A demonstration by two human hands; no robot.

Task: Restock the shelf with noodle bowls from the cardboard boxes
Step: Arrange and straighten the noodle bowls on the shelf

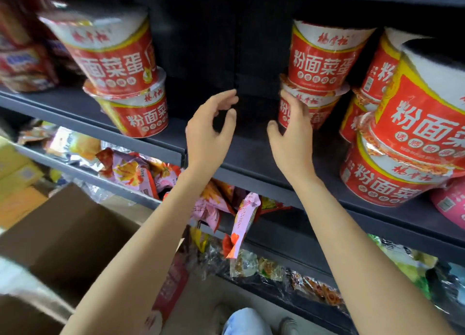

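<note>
Red and white noodle bowls stand in stacks of two on the dark shelf (251, 156). One stack (120, 82) is on the left, another stack (317, 82) right of the middle, more bowls (412, 138) at the far right. My left hand (211, 130) hovers over the bare gap between the stacks, fingers loosely curled, holding nothing. My right hand (292, 130) touches the left side of the lower bowl (307, 110) of the middle stack with its fingertips, thumb spread apart. An open cardboard box (65, 236) stands at the lower left.
The shelves below hold crinkled snack packets (141, 173) and clear bags (276, 266). Yellow packages (17, 173) lie at the far left. A pink bowl (450, 203) sits at the right edge. My knee and shoe (251, 322) show at the bottom.
</note>
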